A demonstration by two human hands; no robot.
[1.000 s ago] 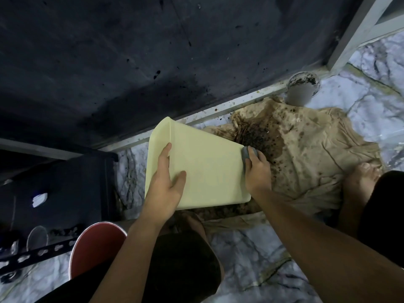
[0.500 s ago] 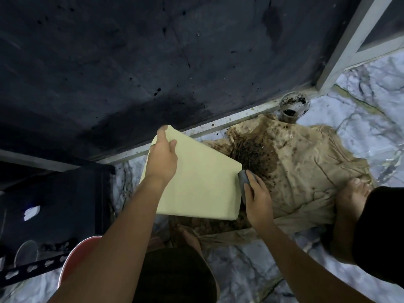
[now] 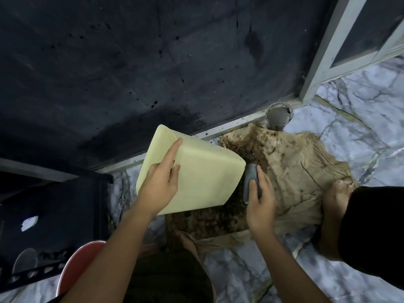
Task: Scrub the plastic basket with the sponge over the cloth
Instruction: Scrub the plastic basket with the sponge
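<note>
You crouch on a marble-patterned floor (image 3: 360,132) below a dark, spattered wall (image 3: 153,62), your bare foot (image 3: 336,197) planted on the far right edge of a stained tan cloth (image 3: 301,171) spread across the tiles. Over the cloth's left part you hold the pale yellow plastic basket (image 3: 207,178) tilted, its solid outer side facing up — dark specks dot the upper edge. Your left hand (image 3: 160,184) rests on that side, index finger stretched toward the upper rim and the other fingers loosely bent against the plastic. Your right hand (image 3: 261,200) has its fingers curled around the grey sponge (image 3: 251,180), which sits just beside the basket's right edge — whether it touches the plastic cannot be told. A red rounded object (image 3: 80,267) shows at lower left, next to a dark rack (image 3: 54,215). A grey pipe opening (image 3: 278,115) stands at the cloth's far end, against the wall's pale base strip.
</note>
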